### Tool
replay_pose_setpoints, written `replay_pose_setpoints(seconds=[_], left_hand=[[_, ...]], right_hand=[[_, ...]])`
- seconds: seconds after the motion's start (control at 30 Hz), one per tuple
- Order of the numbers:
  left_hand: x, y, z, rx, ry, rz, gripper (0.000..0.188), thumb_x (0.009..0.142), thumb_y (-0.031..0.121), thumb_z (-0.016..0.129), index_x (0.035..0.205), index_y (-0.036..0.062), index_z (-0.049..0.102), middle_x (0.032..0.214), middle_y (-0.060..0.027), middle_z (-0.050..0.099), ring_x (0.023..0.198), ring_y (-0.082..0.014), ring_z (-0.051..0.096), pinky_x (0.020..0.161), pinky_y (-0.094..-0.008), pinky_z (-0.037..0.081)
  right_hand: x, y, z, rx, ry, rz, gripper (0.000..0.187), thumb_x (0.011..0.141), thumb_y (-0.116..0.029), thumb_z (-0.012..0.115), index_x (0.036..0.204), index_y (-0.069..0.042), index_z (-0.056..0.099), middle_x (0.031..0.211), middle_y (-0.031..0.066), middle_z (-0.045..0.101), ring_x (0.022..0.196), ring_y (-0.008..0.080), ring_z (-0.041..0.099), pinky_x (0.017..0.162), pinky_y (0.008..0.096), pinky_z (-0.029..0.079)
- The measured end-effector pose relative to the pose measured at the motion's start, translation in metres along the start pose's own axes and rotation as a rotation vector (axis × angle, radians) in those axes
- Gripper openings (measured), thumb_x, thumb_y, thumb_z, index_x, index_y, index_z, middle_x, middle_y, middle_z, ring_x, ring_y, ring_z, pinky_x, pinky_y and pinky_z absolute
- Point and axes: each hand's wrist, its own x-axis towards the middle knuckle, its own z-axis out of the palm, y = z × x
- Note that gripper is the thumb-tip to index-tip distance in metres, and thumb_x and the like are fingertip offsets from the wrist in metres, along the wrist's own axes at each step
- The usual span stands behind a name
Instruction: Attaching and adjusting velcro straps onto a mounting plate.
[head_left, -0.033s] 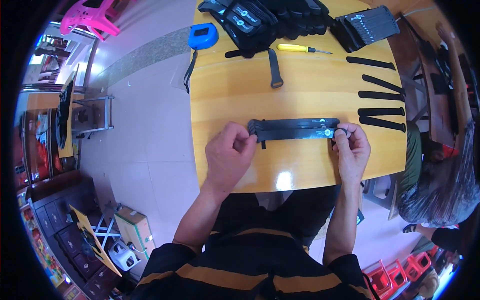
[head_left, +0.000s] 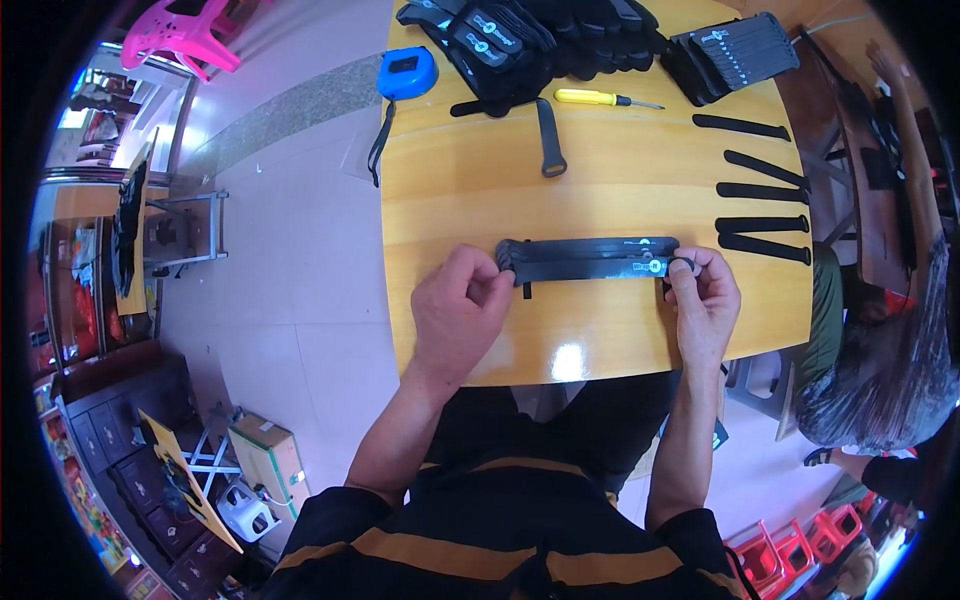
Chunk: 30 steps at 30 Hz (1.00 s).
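Note:
A small stack of black hook-and-loop straps [head_left: 590,262] with white print lies lengthwise between my hands, near the front of the table. My left hand [head_left: 462,300] pinches the looped left end between thumb and fingers. At the other end my right hand [head_left: 705,290] grips the straps, its thumb on top. Further back, one loose strap [head_left: 551,140] hangs down from beside the large pile of black straps [head_left: 490,45]. Several single straps [head_left: 762,191] lie spread along the right side of the table.
On the wooden table [head_left: 460,195], a blue tape measure [head_left: 407,73] sits at the back left. A yellow-handled screwdriver [head_left: 590,97] lies near the pile, and a fanned bundle of straps [head_left: 735,58] is at the back right. A plastic-wrapped bundle [head_left: 880,390] stands beyond the right edge.

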Motion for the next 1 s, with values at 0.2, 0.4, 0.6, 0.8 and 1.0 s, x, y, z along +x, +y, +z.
replay_pose_setpoints(seconds=[0.2, 0.4, 0.6, 0.8, 1.0], left_hand=[[-0.0009, 0.0016, -0.0012, 0.0, -0.018, 0.027, 0.023, 0.082, 0.001, 0.077, 0.083, 0.0077, 0.055, 0.063, -0.004, 0.059, 0.054, -0.0166, 0.06, 0.054, -0.0301, 0.046], [0.0012, 0.0023, -0.0006, 0.0, -0.013, 0.039, 0.024, 0.082, -0.001, 0.076, 0.083, 0.0077, 0.054, 0.063, -0.0041, 0.059, 0.054, -0.0155, 0.061, 0.053, -0.0294, 0.046], [0.0034, 0.0029, 0.0014, -0.026, 0.009, 0.046, 0.023, 0.083, -0.002, 0.078, 0.083, 0.0046, 0.056, 0.065, -0.0011, 0.059, 0.056, -0.0043, 0.054, 0.053, -0.0222, 0.044], [0.0036, 0.0055, 0.0013, -0.027, -0.004, 0.022, 0.023, 0.083, -0.003, 0.077, 0.082, 0.0043, 0.056, 0.065, -0.0011, 0.057, 0.056, -0.0042, 0.053, 0.053, -0.0222, 0.044], [0.0046, 0.0061, 0.0002, 0.016, -0.016, 0.049, 0.023, 0.083, -0.003, 0.077, 0.081, 0.0039, 0.055, 0.065, -0.0022, 0.057, 0.055, -0.0048, 0.053, 0.053, -0.0226, 0.044]], right_hand=[[-0.0009, 0.0009, 0.0004, -0.013, 0.012, 0.001, 0.008, 0.097, -0.003, 0.068, 0.105, -0.002, 0.069, 0.082, -0.003, 0.064, 0.069, 0.002, 0.055, 0.062, 0.0171, 0.044], [-0.0001, 0.0014, 0.0017, -0.013, 0.012, 0.001, 0.008, 0.097, -0.003, 0.067, 0.105, -0.002, 0.069, 0.08, -0.0034, 0.063, 0.068, 0.0022, 0.054, 0.06, 0.0171, 0.043], [0.0005, -0.0021, 0.003, -0.024, 0.015, 0.005, 0.007, 0.098, -0.003, 0.067, 0.104, -0.001, 0.068, 0.08, -0.0035, 0.062, 0.067, 0.0023, 0.053, 0.06, 0.0174, 0.043], [0.0002, -0.0016, 0.0033, -0.034, 0.016, 0.01, 0.007, 0.098, -0.002, 0.067, 0.105, -0.001, 0.068, 0.08, -0.0037, 0.062, 0.068, 0.0022, 0.053, 0.06, 0.0176, 0.043], [-0.0001, 0.0002, 0.0031, -0.041, 0.014, 0.007, 0.008, 0.097, -0.001, 0.067, 0.105, -0.001, 0.068, 0.081, -0.0033, 0.062, 0.069, 0.0021, 0.053, 0.06, 0.0175, 0.043]])
